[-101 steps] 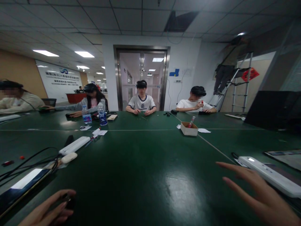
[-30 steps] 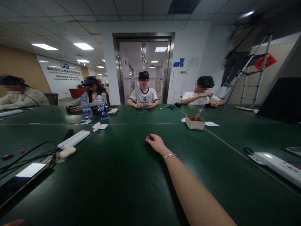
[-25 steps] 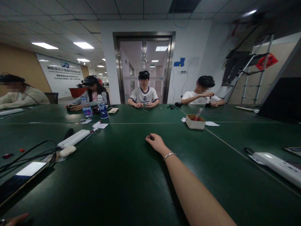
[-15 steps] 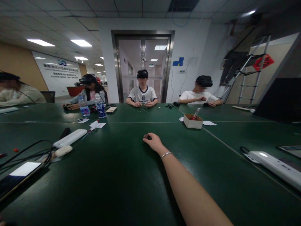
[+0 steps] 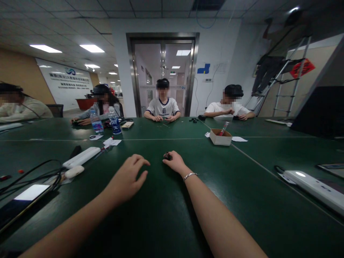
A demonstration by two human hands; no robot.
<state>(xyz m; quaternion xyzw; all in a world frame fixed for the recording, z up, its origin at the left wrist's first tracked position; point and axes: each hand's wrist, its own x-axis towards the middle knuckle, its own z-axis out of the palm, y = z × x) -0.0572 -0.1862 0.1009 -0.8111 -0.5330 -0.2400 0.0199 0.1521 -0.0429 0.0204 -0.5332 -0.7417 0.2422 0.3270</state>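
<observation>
My right hand (image 5: pixel 174 163), with a silver bracelet (image 5: pixel 190 176) on its wrist, is closed around a small dark object (image 5: pixel 167 156) over the middle of the green table (image 5: pixel 150 222). Its kind is too small to make out. To the left, my left hand (image 5: pixel 131 176) is held over the table with thumb and fingers apart and nothing between them. A gap separates its fingertips from the dark object.
A white power strip (image 5: pixel 82 157), cables and a phone (image 5: pixel 25 206) lie at left. Two bottles (image 5: pixel 115 122) stand farther back. An open box (image 5: pixel 220 137) holds a tube. Another power strip (image 5: pixel 314 190) is at right. Several people sit opposite; someone stands on a ladder (image 5: pixel 294 79).
My left hand has come in from the lower left and now reaches toward my right hand. The right hand stays in place, still around the small dark object.
</observation>
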